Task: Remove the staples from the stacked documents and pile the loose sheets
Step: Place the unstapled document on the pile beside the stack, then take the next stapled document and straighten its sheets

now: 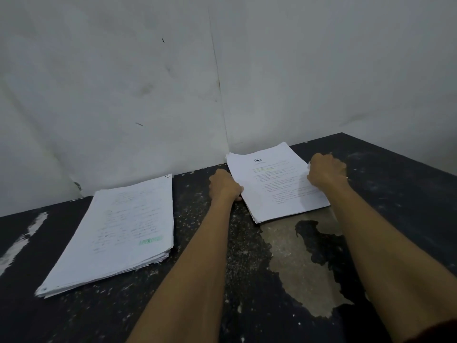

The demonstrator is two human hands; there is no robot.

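A scuffed white wall (pixel 123 82) backed a dark worktop (pixel 284 256) whose coating had peeled to a pale patch near its middle. The thicker pile of papers (pixel 123 231) lay at the left, its lower edges fanned unevenly and its top sheet handwritten, well apart from the smaller stack of printed documents (pixel 277 186), which sat at the far side close to the wall. A person reached forward with both bare arms to that smaller stack: the left hand (pixel 223 185) curled round its left edge, and the right hand (pixel 326 172) closed on its right edge, where a bit of paper showed at the fingers. Paper like this was probably light and limp, apt to slide on its own sheets and to tear at a fastened corner, so a hold along the side edges, with the stack kept flat, looked the safer one. No staple could be made out. A green stamp (pixel 150 240) marked the left pile's top sheet; a small round emblem (pixel 257 160) headed the right one.
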